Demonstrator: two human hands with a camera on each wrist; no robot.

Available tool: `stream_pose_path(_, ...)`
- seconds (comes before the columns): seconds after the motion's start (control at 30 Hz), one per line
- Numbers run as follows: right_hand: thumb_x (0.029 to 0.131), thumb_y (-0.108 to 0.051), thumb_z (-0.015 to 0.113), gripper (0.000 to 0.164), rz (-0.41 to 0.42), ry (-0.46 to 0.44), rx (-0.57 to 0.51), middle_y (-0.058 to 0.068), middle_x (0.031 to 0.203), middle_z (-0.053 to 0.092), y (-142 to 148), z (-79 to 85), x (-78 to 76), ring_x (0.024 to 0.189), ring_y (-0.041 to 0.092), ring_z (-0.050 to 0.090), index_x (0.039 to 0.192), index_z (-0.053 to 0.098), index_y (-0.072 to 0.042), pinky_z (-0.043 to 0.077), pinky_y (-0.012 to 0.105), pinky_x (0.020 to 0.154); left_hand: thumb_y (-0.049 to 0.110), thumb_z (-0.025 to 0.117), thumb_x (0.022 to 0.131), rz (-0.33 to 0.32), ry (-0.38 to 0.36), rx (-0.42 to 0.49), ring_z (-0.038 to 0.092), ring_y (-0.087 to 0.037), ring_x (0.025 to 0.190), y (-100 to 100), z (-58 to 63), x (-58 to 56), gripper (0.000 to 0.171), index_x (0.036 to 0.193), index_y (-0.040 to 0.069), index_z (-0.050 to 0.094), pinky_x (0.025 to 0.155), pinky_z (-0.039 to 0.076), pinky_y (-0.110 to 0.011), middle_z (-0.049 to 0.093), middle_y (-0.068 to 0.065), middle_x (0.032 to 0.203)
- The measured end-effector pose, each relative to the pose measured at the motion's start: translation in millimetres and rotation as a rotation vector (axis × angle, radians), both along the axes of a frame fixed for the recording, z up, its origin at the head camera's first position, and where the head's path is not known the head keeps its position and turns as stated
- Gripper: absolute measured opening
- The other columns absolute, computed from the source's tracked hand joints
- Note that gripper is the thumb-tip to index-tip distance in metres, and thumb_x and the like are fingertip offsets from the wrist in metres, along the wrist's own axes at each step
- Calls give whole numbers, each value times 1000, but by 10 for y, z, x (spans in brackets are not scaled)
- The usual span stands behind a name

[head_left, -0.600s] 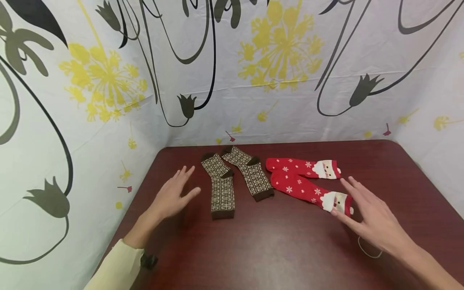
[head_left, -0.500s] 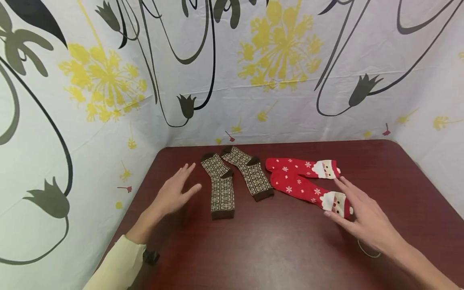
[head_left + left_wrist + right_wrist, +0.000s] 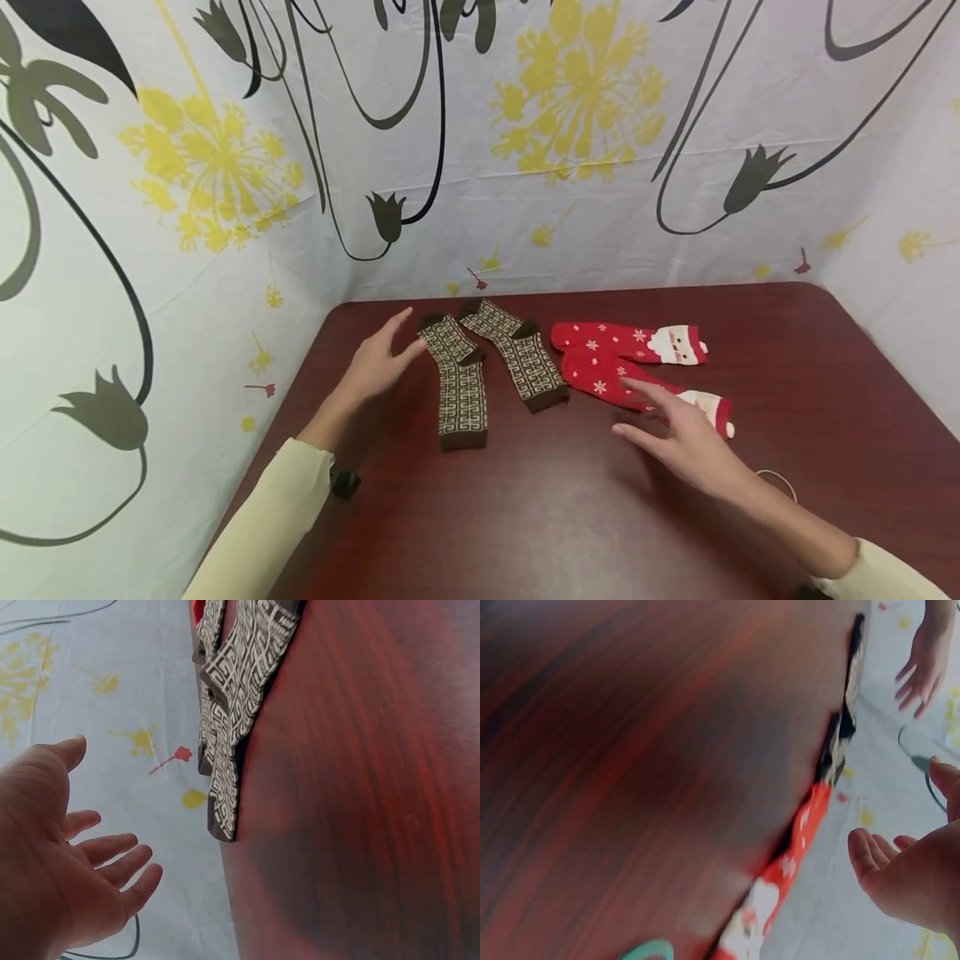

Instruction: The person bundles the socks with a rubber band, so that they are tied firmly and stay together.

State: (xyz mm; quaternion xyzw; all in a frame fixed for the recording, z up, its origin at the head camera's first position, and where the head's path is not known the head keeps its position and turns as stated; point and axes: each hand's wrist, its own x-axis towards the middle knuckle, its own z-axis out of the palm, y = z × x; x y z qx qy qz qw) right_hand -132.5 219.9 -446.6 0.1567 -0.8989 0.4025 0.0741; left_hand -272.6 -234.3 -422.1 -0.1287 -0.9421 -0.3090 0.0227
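My left hand hovers, fingers loosely spread, just left of a dark brown sock with a cream geometric pattern. A matching sock lies beside it, angled to the right. My right hand is above the nearer red sock, covering part of its Santa-face cuff. The other red sock, with snowflakes and a Santa face, lies behind it. In the left wrist view, the left hand appears with relaxed fingers and nothing in them. Nothing is held by the right hand in the right wrist view either.
The socks lie flat on a dark reddish-brown table. Floral-print cloth hangs behind the table and at its sides. A thin pale loop shows beside the right wrist, a small black device at the left wrist.
My right hand has moved left from the Santa cuffs, over the nearer red sock. My left hand has moved slightly forward and right towards the brown sock's toe. The socks stay put.
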Motion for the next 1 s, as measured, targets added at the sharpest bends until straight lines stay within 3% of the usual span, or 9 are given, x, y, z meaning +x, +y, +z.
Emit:
stream_pose_path(0.2,92,-19,86,65,66,-90,-167,23,135,67,-281,-48,-38,111,40,73,147,57,0,57,52,95,46,64,107,17,-6,105,50,-36,145,84,-55,-222,71,166,19,36,115,40,-59,48,-16,161)
stream_pose_path(0.43,94,-11,83,61,141,-227,-343,27,137,66,-592,-129,-80,115,40,72,146,57,7,58,41,96,37,65,108,42,-61,232,46,-37,147,174,-112,-410,66,165,16,38,117,40,-56,45,-17,163)
stream_pose_path(0.53,95,-11,82,59,166,-261,-372,27,135,66,-713,-184,-93,115,39,71,144,57,9,58,39,96,35,63,109,61,-73,249,46,-38,148,202,-126,-479,64,165,14,39,117,40,-56,45,-17,164)
stream_pose_path(0.77,95,-6,81,52,189,-249,-423,27,130,70,-967,-310,-150,116,40,71,139,61,12,56,43,99,25,61,111,95,-75,283,45,-35,149,227,-237,-608,57,163,12,42,118,39,-54,46,-15,163)
stream_pose_path(1.0,94,-3,81,47,202,-229,-397,26,130,70,-1168,-364,-240,116,39,72,136,64,11,56,46,99,20,59,111,124,-83,286,45,-33,149,273,-376,-724,55,162,8,43,117,41,-51,46,-14,164)
